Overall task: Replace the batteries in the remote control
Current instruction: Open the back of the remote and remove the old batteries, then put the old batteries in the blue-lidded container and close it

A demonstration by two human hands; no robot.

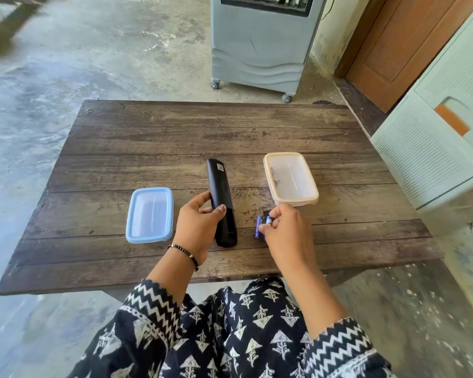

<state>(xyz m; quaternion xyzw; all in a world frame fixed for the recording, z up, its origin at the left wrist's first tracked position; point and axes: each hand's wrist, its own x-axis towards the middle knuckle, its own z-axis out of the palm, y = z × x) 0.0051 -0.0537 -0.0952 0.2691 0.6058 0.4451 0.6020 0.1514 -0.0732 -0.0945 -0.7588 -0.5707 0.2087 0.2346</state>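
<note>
A person sits at a low wooden bench [175,132] of dark planks, patterned sleeves showing at the near edge. The left hand [200,227] wraps around the lower half of a black remote control [221,197], thumb on the left side and fingers [219,210] curled over its back; the remote lies lengthwise, face down, with a small white label near its far end, and its near end sits by the wrist. A beaded bracelet [185,252] circles that wrist.

Just right of the remote, the right hand [287,230] is closed in a pinch on a blue battery [268,221], thumb and fingertips gripping it. A second blue battery [257,227] lies right beside it on the bench, touching or nearly touching the held one; which, I cannot tell.

To the left of the remote rests a blue-rimmed plastic container [133,214], and far right of the hands stands a cream-rimmed plastic container [268,170] with something small and unclear inside. Beyond the bench, on the concrete floor, stands a grey air cooler [260,50] on castors, and a wooden door [393,42] shows at the far right.
</note>
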